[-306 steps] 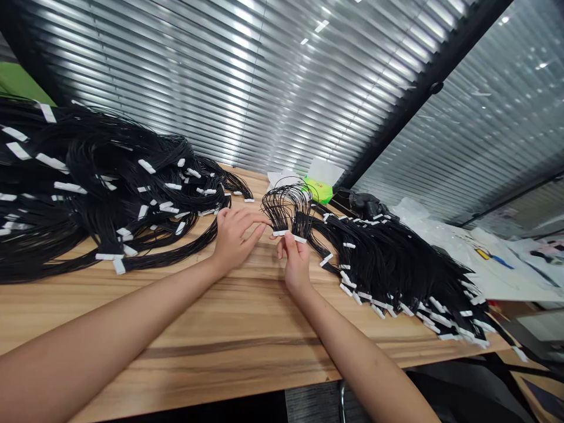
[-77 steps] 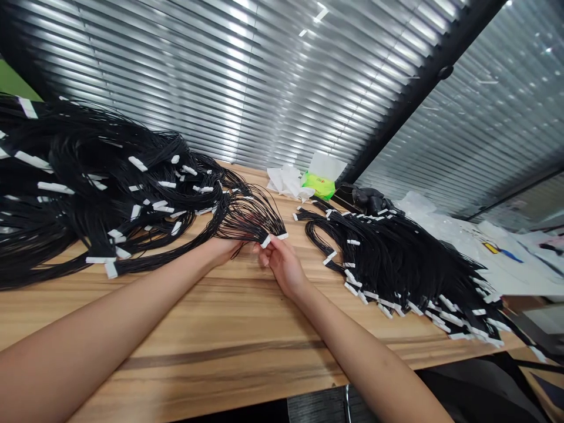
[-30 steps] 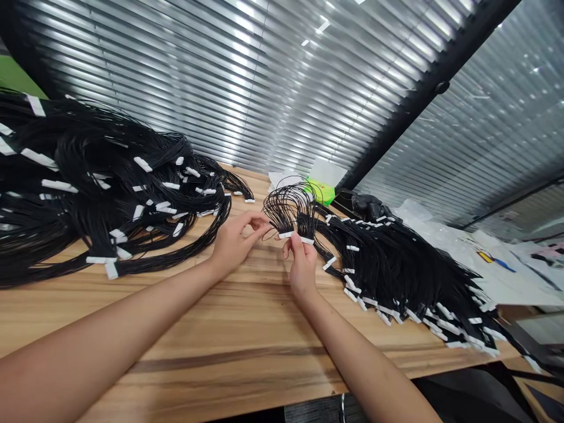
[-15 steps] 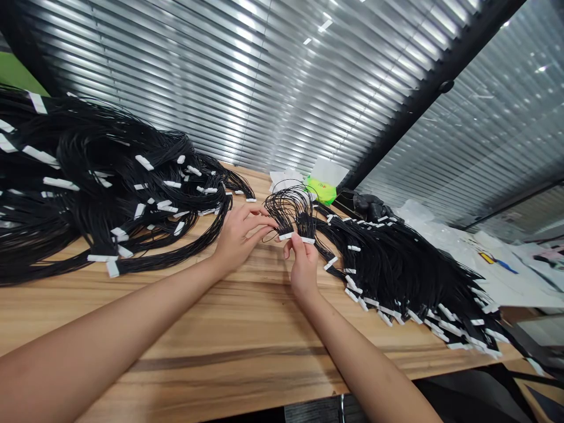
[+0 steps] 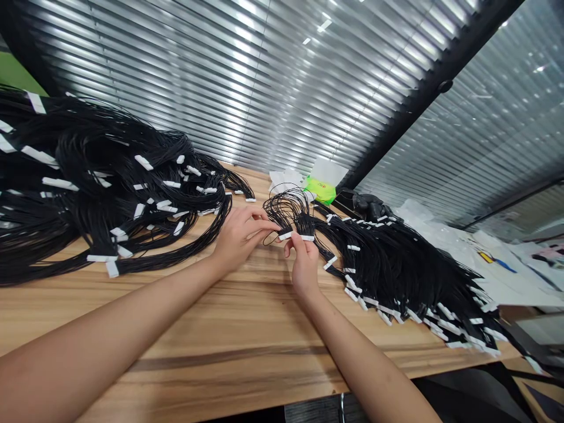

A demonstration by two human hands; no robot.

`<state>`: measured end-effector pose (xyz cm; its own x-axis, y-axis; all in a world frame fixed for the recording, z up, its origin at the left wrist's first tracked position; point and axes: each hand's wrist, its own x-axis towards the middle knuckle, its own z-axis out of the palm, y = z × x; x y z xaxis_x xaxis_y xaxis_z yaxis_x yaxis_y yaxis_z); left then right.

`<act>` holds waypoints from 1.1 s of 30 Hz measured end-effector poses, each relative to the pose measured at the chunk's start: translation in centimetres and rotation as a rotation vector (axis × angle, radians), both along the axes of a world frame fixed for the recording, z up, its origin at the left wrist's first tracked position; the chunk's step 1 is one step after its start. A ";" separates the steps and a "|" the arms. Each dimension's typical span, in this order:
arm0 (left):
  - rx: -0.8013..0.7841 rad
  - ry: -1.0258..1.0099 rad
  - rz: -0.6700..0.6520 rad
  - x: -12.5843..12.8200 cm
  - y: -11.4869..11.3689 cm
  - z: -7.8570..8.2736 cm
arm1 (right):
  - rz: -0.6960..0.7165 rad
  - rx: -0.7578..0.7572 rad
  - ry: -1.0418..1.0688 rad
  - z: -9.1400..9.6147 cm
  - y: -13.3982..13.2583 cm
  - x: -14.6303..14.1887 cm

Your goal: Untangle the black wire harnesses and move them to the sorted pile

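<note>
A looped bundle of thin black wires (image 5: 286,205) ends in two white connectors, the left connector (image 5: 285,235) and the right connector (image 5: 307,238), side by side at mid-table. My right hand (image 5: 304,261) pinches these connector ends between thumb and fingers. Just left of them, my left hand (image 5: 243,232) has its thumb and forefinger pressed together at a black wire (image 5: 269,234) by the left connector. The wires arch up and away behind both hands. Exactly how the wire tip sits at the connector is too small to make out.
A large heap of black wire harnesses (image 5: 110,176) with white connectors covers the left of the wooden table (image 5: 211,352). Another pile of harnesses (image 5: 396,270) lies on the right. Behind stand a bright green packet (image 5: 321,189) and white paper (image 5: 284,179); a yellow-and-blue tool (image 5: 497,261) lies far right.
My left fingertips have shifted slightly right, closer to the left connector, and the wire loops have moved a little. My right hand keeps its pinch almost in place.
</note>
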<state>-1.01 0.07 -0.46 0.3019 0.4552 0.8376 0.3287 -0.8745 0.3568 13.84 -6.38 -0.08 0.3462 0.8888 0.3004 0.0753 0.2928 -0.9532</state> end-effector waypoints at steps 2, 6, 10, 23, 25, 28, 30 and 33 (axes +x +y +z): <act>0.004 0.049 0.000 -0.1 0.2 -0.1 | 0.000 -0.002 -0.009 0.0 0.1 0.1; -0.080 0.207 -0.031 -0.3 0.4 0.2 | 0.032 -0.033 -0.123 0.1 0.4 0.8; -0.190 0.315 -0.116 -0.5 0.4 0.7 | 0.054 -0.025 -0.319 0.4 0.6 1.7; -0.095 0.277 0.029 -1.1 0.8 0.6 | 0.235 -0.091 0.206 0.9 1.7 2.1; -0.118 0.219 0.032 -1.3 0.9 0.5 | 0.244 -0.086 0.386 1.3 1.7 2.1; -0.181 0.204 -0.015 -1.4 1.0 0.4 | 0.282 -0.121 0.637 1.9 1.4 2.1; -0.238 0.198 -0.037 -1.3 1.0 0.4 | 0.331 -0.136 0.769 2.2 1.2 2.1; -0.336 0.169 -0.075 -1.1 1.0 0.5 | 0.414 -0.124 0.892 2.4 0.7 1.9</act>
